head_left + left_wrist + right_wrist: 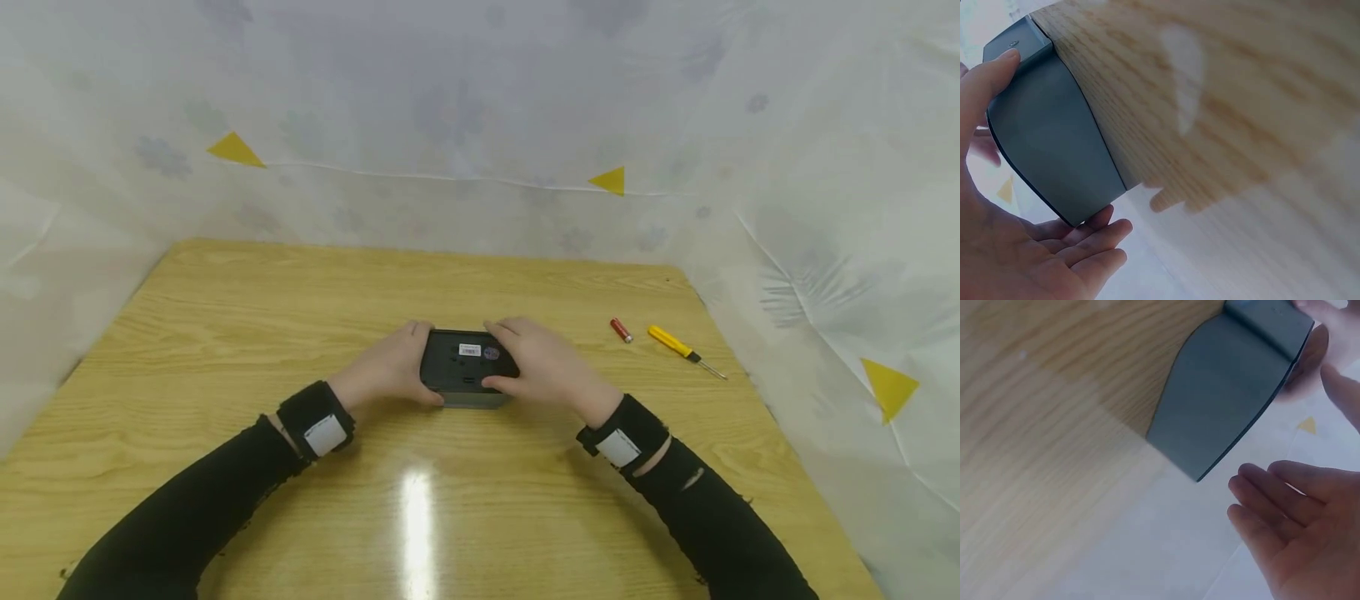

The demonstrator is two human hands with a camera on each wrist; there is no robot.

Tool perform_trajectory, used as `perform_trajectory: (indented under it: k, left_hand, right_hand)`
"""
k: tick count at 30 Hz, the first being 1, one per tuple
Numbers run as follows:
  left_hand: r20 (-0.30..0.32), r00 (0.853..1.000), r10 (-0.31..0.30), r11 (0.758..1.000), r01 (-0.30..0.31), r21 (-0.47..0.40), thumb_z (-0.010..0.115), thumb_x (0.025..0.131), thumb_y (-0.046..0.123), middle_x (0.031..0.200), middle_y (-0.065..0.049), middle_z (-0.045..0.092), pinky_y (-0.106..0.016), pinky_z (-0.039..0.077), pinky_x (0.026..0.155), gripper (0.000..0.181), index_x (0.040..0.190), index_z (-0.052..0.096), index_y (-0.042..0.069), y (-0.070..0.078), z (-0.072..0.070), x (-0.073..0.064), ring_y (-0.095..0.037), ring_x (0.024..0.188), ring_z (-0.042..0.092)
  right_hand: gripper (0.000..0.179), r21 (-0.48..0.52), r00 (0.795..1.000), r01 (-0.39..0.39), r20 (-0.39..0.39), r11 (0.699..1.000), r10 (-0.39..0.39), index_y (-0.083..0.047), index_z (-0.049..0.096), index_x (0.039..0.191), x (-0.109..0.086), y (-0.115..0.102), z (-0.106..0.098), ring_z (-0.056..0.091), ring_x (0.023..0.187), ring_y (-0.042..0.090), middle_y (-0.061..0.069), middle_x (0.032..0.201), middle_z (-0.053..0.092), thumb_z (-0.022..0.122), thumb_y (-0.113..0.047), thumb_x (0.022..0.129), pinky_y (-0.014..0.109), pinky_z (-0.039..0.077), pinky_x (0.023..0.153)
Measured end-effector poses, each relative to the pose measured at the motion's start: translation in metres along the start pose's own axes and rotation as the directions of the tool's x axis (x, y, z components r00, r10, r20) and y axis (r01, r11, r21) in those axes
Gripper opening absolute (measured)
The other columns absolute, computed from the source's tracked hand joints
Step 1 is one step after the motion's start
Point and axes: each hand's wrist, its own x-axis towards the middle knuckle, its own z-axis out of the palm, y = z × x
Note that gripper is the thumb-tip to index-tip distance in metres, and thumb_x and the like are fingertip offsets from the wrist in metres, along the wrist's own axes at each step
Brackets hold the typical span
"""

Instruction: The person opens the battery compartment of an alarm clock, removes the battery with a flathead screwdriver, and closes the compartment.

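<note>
A dark grey box-shaped device (pixel 457 367) stands on the table in the middle of the head view, its black face with a white barcode label (pixel 469 350) and a round sticker turned up. My left hand (pixel 393 367) grips its left end. In the left wrist view the thumb (pixel 1004 72) lies on the near side and the fingertips reach round the far edge. At the right end is my right hand (pixel 547 367), thumb and fingers spread around the corner. The right wrist view shows a gap between those fingers (pixel 1279 500) and the device.
To the right on the wooden table (pixel 225 367) lie a red battery (pixel 621 331) and a yellow-handled screwdriver (pixel 682 348), its tip toward the right edge. Pale patterned sheeting (pixel 450 100) with yellow triangles hangs behind and at the sides.
</note>
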Motion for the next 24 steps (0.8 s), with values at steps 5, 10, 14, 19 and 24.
perform_trajectory:
  k: [5,10,14,19,24]
  left_hand:
    - [-0.005,1.000,0.006,1.000,-0.006,-0.008,0.099,0.071,0.043,0.151,-0.029,0.050,-0.051,0.050,0.117,0.124,0.159,0.030,-0.010,-0.001,0.000,-0.001,-0.036,0.131,0.059]
    - [-0.007,1.000,-0.003,1.000,0.003,-0.010,0.099,0.071,0.044,0.155,-0.030,0.048,-0.052,0.047,0.120,0.125,0.160,0.028,-0.010,0.000,0.000,-0.002,-0.039,0.136,0.057]
    - [-0.003,1.000,0.000,1.000,0.000,-0.007,0.099,0.071,0.044,0.159,-0.030,0.045,-0.053,0.044,0.122,0.127,0.161,0.027,-0.010,0.000,0.000,-0.003,-0.041,0.142,0.054]
    - [0.000,1.000,0.020,1.000,-0.020,-0.017,0.101,0.071,0.039,0.159,-0.031,0.044,-0.053,0.042,0.124,0.127,0.161,0.026,-0.010,-0.001,0.000,-0.004,-0.042,0.145,0.051]
    - [0.004,1.000,0.026,1.000,-0.026,-0.005,0.102,0.070,0.031,0.156,-0.032,0.047,-0.052,0.043,0.123,0.125,0.160,0.027,-0.012,-0.001,-0.001,-0.004,-0.042,0.142,0.053]
  right_hand:
    - [0.107,0.006,0.996,-0.059,0.064,0.998,0.058,0.000,0.041,0.161,-0.002,0.013,0.003,0.053,0.145,0.039,0.022,0.158,0.052,0.082,-0.063,0.086,0.051,0.047,0.120]
    - [0.115,0.026,0.985,-0.101,0.141,0.995,0.096,0.001,0.037,0.163,-0.003,0.020,0.007,0.050,0.148,0.041,0.023,0.161,0.049,0.080,-0.070,0.083,0.053,0.043,0.122]
    - [0.116,0.053,0.980,-0.114,0.170,0.992,0.104,0.001,0.038,0.162,-0.004,0.022,0.008,0.049,0.149,0.040,0.023,0.162,0.048,0.085,-0.066,0.080,0.053,0.043,0.123]
    - [0.115,0.084,0.977,-0.127,0.184,0.988,0.110,0.001,0.038,0.162,-0.005,0.022,0.007,0.049,0.149,0.041,0.023,0.162,0.048,0.090,-0.059,0.078,0.053,0.043,0.123]
    - [0.113,0.112,0.977,-0.129,0.183,0.985,0.107,0.001,0.038,0.162,-0.005,0.022,0.008,0.051,0.147,0.041,0.024,0.160,0.049,0.091,-0.055,0.079,0.054,0.044,0.122]
